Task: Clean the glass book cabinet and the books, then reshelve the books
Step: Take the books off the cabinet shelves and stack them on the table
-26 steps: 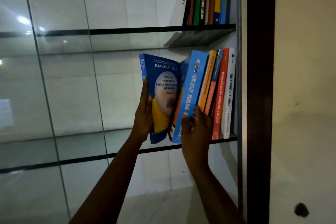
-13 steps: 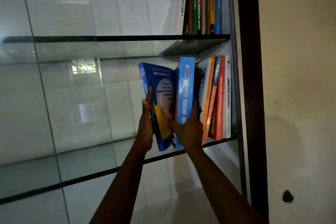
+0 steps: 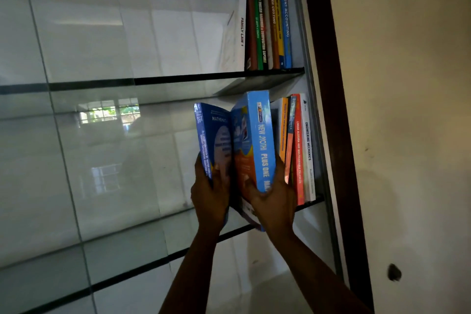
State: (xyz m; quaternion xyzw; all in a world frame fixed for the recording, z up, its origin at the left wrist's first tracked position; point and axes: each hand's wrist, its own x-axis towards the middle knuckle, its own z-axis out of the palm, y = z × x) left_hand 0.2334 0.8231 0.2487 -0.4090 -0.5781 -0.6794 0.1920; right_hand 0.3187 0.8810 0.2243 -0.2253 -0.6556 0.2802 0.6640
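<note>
My left hand (image 3: 210, 196) grips the lower part of a dark blue Mathematics book (image 3: 212, 135), held upright and slightly tilted left. My right hand (image 3: 274, 196) grips the bottom of a thick light blue book (image 3: 261, 140) lettered NEW JYOTHI PLUS ONE, lifted off the middle glass shelf (image 3: 309, 202). Both books stand side by side, pulled out in front of the shelf. To their right an orange book (image 3: 283, 125), a red Linear Algebra book (image 3: 298, 150) and a white Engineering Mechanics book (image 3: 308, 148) stand on that shelf.
The upper glass shelf (image 3: 178, 80) carries a row of upright books (image 3: 267, 28) at its right end. A dark wooden cabinet frame (image 3: 328, 109) runs down the right side, with a cream wall (image 3: 407, 109) beyond. The left parts of both shelves reflect a window.
The light blue book went from leaning against the row to upright and lifted, now held by my right hand. Both books have come out toward me, and the view tilted.
</note>
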